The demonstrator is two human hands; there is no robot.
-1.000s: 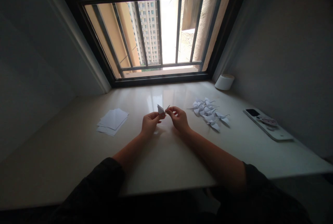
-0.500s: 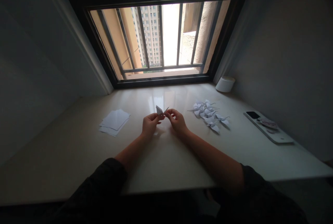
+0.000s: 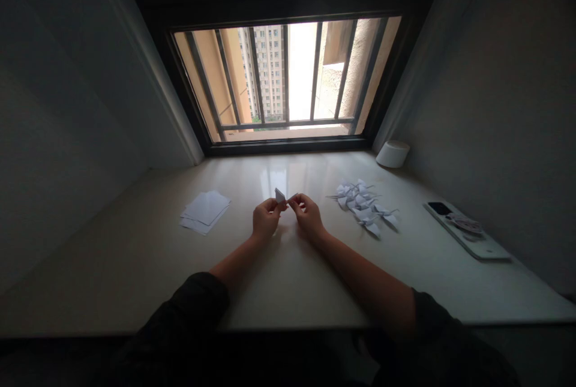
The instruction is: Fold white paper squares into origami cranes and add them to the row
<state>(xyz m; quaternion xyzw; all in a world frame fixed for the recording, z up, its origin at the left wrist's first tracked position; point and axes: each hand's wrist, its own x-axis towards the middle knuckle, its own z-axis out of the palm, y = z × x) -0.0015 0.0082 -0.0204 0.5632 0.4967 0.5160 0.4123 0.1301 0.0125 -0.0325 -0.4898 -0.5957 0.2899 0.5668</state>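
Observation:
A small folded piece of white paper (image 3: 279, 195) is held up between my two hands, above the middle of the pale sill. My left hand (image 3: 266, 219) pinches its body from the left. The fingertips of my right hand (image 3: 308, 215) are closed on a thin point that sticks out to the right. Fingers cover the lower part of the folds. To the right of my right hand lies a heap of several folded paper cranes (image 3: 362, 202). On the left rests a loose stack of white paper sheets (image 3: 206, 209).
A phone (image 3: 468, 232) with a ring-like grip on its back lies near the right wall. The white cylindrical object (image 3: 393, 154) stands in the far right corner. Behind the sill (image 3: 180, 279) is a dark-framed window (image 3: 288, 146) with bars outside.
The camera view has tilted up a little, so the scene sits lower. My right hand's fingers have closed further over the paper's right-hand point, which shows less now.

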